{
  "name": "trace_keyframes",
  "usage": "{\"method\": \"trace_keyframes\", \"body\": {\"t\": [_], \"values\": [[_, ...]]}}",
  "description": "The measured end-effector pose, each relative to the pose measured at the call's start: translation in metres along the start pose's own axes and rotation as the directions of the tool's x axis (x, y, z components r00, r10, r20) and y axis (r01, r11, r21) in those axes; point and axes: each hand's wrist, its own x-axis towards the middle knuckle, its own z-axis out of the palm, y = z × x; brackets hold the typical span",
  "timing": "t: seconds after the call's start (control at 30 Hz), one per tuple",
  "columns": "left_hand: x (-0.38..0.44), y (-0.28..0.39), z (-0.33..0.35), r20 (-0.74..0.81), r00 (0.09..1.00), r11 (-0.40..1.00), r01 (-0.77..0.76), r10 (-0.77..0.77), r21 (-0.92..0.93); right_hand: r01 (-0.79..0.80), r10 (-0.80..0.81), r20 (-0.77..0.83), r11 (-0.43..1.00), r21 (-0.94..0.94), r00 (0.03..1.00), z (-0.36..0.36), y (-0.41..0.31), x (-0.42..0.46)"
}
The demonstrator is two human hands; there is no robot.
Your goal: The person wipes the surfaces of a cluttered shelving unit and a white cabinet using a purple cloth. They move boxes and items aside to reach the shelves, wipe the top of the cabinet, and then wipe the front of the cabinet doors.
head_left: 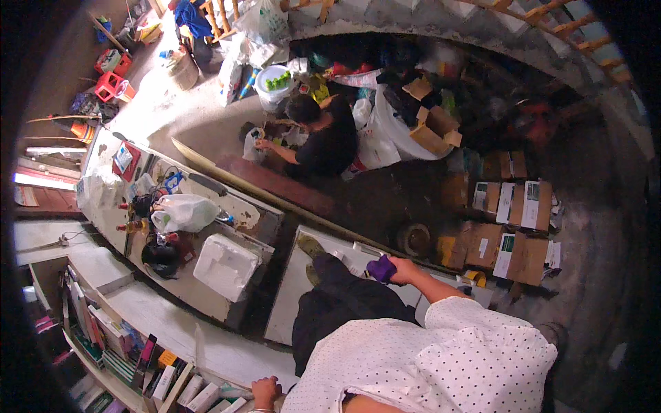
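My right hand (403, 270) is closed around a bunched purple cloth (381, 269). It is held out over the white countertop (281, 304) where I stand in dark trousers (346, 294). Small pale boxes (356, 266) lie on that surface close to the cloth. My left hand (265, 391) rests at the top edge of a bookshelf (206, 369), its fingers bent; whether they grip the edge cannot be told. Below and beside it stand white boxes (201, 395) and books (108, 330) in the shelf.
A white foam box (227, 266), a plastic bag (186, 212) and a black helmet-like object (161, 258) sit on the counter at left. Beyond a long raised edge (232, 178), another person (328, 137) crouches among bags. Cardboard boxes (483, 245) are stacked on the right.
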Motion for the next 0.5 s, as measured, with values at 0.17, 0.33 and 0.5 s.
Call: {"method": "trace_keyframes", "body": {"t": [0.17,0.33,0.5], "values": [[-0.008,-0.004,-0.009,0.143,0.987,0.993,-0.058,0.073,-0.106,0.049,-0.048,-0.035,0.997,0.051,0.998,-0.015,-0.013,0.014],[-0.006,-0.005,-0.027,0.201,0.979,0.978,0.009,0.033,-0.208,-0.004,0.005,-0.059,1.000,0.015,0.998,-0.036,-0.023,0.015],[0.007,-0.003,-0.028,0.093,0.992,0.929,-0.045,0.085,-0.367,-0.047,0.052,-0.119,0.998,0.044,0.992,-0.034,-0.035,0.015]]}}
